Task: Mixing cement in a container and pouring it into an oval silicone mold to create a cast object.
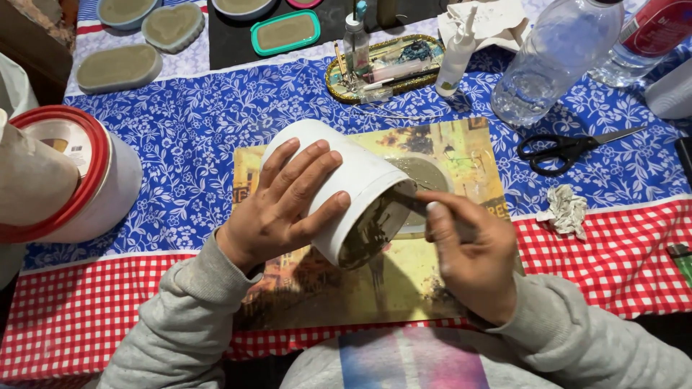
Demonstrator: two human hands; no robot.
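My left hand [285,205] grips a white plastic tub [346,180], tipped on its side with its mouth to the right. Grey-brown paste coats the inside of the tub. My right hand [468,256] holds a thin scraping tool [407,198] whose tip reaches into the tub's mouth. Just beyond the mouth sits a small round mould [425,173] filled with the same grey paste. All of this is over a picture placemat [461,144] on the table.
Black scissors [566,148] and a crumpled tissue [566,209] lie to the right. Clear plastic bottles [555,57] stand at the back right. A gold tray [386,68] with small tools, several paste-filled moulds [119,66] and a red-rimmed white bucket [86,180] lie behind and left.
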